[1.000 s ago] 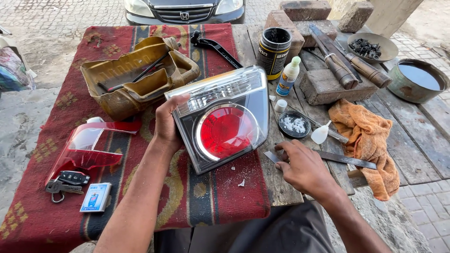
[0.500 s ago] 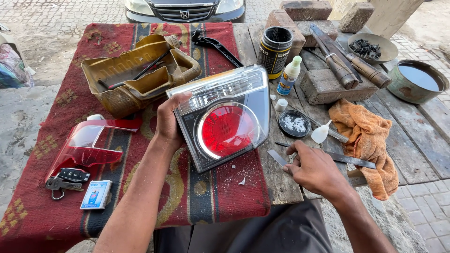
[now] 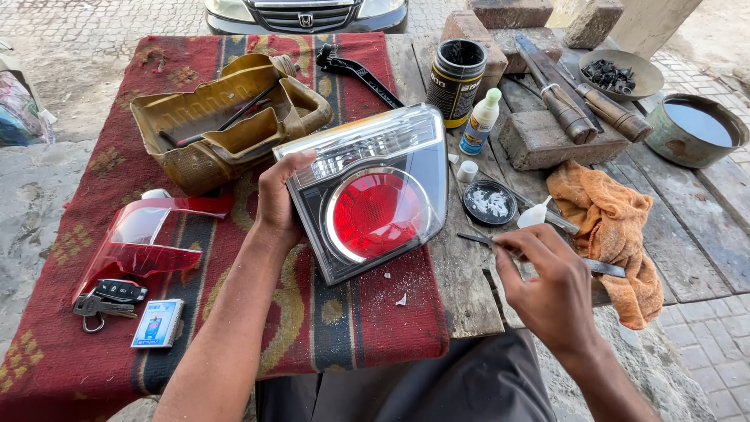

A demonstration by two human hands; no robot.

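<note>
Red rug (image 3: 234, 328) on table | left hand (image 3: 277, 205) grips tail lamp (image 3: 375, 195) | right hand (image 3: 547, 285) pinches thin blade (image 3: 484, 242) | blue-white box (image 3: 158, 323) front-left

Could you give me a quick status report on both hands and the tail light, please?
Left hand gripping tail light, propped on rug. Right hand pinching thin metal blade. Nothing between them.

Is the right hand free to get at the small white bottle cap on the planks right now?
Probably yes: the right hand hovers near the cap, with open planks between, though its fingers already pinch a thin tool.
</note>
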